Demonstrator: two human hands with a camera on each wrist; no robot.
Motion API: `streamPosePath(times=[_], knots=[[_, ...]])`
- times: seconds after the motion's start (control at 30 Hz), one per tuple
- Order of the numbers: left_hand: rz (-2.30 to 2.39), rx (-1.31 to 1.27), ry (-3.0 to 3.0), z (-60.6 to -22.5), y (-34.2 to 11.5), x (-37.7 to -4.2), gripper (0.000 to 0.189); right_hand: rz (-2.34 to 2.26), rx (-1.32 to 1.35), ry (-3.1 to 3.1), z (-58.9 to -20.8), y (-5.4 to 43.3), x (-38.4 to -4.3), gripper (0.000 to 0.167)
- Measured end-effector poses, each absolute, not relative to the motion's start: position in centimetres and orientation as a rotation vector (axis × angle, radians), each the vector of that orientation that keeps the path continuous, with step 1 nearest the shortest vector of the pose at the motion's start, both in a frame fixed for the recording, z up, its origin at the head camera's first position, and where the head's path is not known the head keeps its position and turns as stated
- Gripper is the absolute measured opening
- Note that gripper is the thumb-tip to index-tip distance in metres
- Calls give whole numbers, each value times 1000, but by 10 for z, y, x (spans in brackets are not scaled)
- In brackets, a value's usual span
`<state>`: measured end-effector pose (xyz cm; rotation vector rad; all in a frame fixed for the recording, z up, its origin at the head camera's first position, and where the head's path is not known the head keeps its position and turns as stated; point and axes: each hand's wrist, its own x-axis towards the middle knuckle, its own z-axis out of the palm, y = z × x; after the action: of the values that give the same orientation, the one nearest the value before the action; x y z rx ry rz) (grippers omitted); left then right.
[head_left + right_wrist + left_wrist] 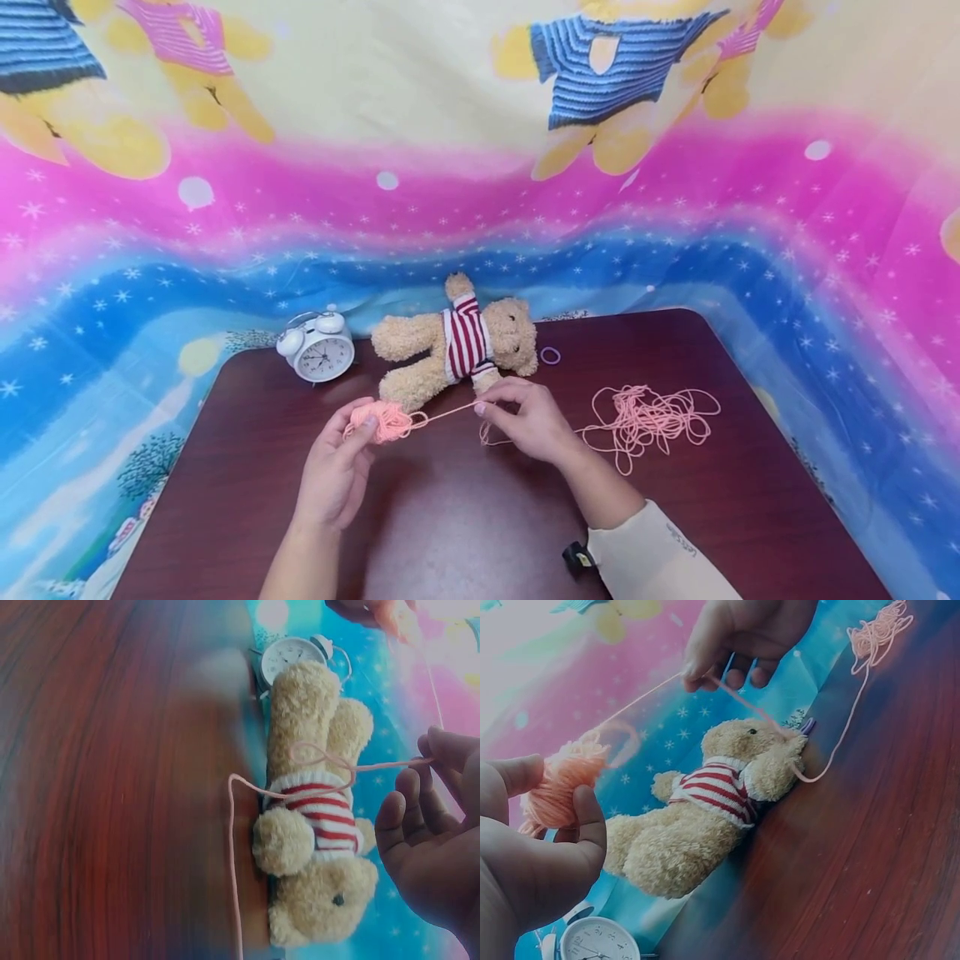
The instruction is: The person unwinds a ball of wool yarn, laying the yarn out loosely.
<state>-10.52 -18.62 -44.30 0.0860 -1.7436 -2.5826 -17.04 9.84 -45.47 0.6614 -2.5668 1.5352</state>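
Observation:
A bundle of peach-pink yarn (387, 421) is gripped between the thumb and fingers of my left hand (341, 467). From it a strand runs taut to my right hand (528, 421), which pinches it between thumb and index finger. In the left wrist view the wound yarn (566, 784) shows its many wraps, and the right hand (746, 637) holds the strand up above the bear. Beyond the right hand the strand hangs slack, looping down in the right wrist view, and leads to a loose tangled pile of yarn (648, 421) on the table's right side.
A teddy bear (467, 342) in a red-and-white striped shirt lies on its side behind the hands. To its left stands a white twin-bell alarm clock (322, 350). A purple ring (551, 356) lies by the bear's head. A printed cloth (450, 208) hangs around the dark table (465, 533).

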Motion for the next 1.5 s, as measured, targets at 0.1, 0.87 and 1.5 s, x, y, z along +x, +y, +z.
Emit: streamPosePath(times=[0.1, 0.87, 1.5], knots=[[-2584, 86, -1732, -442, -191, -105, 31, 1517, 655, -2567, -456, 107, -172, 10], [-2565, 132, -1696, -448, -207, -107, 27, 1464, 461, -2549, -446, 168, -185, 14], [-2548, 162, -1651, -447, -220, -108, 25, 1378, 274, -2592, -441, 229, -184, 20]])
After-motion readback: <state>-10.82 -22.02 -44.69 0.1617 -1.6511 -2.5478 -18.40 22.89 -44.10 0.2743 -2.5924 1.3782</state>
